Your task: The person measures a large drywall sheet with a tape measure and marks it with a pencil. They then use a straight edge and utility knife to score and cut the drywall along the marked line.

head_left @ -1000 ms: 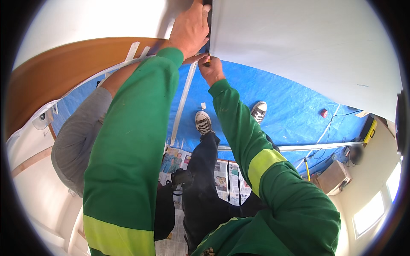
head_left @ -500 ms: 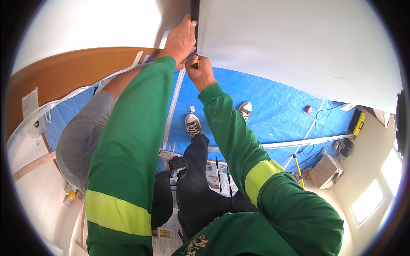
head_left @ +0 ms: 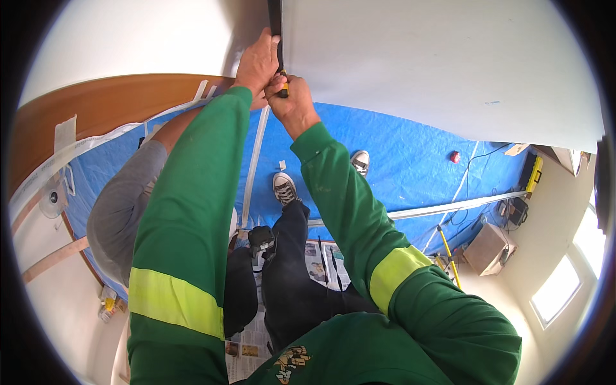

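Observation:
A large pale grey panel meets a white wall surface at a narrow dark strip. My left hand is high up at this strip, fingers closed against it, thumb along its edge. Just below, my right hand grips a tool with a yellow-and-black handle, held upright at the strip's lower end. The tool's working end is hidden. Beneath my left wrist shows part of another person's hand; their bare forearm comes from a grey sleeve.
Blue sheeting with pale tape lines covers the floor; newspaper lies under me. A brown curved band with masking tape borders the wall. At right are a red object, cables, a cardboard box and a yellow pole.
Both hands have shifted slightly left in view along with the strip and panel edge. My right hand has come a little closer under the left, and more of the tool handle shows.

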The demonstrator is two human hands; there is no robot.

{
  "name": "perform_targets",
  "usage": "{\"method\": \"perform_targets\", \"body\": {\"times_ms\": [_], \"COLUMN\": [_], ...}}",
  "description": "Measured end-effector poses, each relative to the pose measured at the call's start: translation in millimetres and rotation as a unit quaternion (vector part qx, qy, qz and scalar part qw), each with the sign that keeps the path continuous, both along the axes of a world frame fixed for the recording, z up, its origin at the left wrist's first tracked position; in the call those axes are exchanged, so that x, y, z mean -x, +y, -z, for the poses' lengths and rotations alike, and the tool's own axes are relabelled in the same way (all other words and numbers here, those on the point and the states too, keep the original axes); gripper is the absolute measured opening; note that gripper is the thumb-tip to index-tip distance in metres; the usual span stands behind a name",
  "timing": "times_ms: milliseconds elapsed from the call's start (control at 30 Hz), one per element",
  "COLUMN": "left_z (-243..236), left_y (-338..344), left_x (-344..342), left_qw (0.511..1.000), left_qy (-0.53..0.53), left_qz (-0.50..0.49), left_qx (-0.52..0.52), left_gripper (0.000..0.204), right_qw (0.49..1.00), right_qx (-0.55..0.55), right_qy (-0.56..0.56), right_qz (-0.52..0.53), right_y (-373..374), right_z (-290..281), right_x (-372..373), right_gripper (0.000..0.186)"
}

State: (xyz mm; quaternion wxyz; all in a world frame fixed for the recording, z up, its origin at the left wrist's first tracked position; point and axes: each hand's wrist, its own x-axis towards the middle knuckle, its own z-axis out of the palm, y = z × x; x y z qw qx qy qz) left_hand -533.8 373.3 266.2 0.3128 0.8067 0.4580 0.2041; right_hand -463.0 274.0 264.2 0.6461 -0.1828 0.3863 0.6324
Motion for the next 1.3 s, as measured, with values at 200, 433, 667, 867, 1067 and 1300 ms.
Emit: {"method": "perform_targets", "body": {"times_ms": [200,433,667,867,1067,1300], "left_z": [6,10,-14,-10,35,-3], "left_y": [7,8,1,0,-2,2], "left_x": [4,3,8,13,21,17], "left_qw": [0.999,0.995,0.997,0.983,0.916,0.994], "left_qy": [-0.045,-0.082,-0.046,-0.126,-0.359,0.023], "left_qz": [0.031,0.040,0.063,0.082,0.174,0.076], "left_qx": [0.000,-0.044,-0.013,0.103,0.045,-0.075], "left_gripper": [0.028,0.025,0.028,0.032,0.044,0.035], "right_qw": [0.999,1.000,0.999,0.999,0.998,0.963], "right_qx": [-0.005,0.025,0.011,-0.040,-0.066,-0.169], "right_qy": [0.038,0.008,0.031,0.005,-0.005,-0.200], "right_qz": [-0.007,0.008,0.019,0.006,-0.008,-0.059], "right_y": [1,8,12,5,5,-108], "right_z": [-29,-55,-85,-116,-170,-284], "right_x": [-12,-11,-15,-19,-23,-63], "right_gripper": [0.018,0.014,0.016,0.025,0.023,0.024]}}
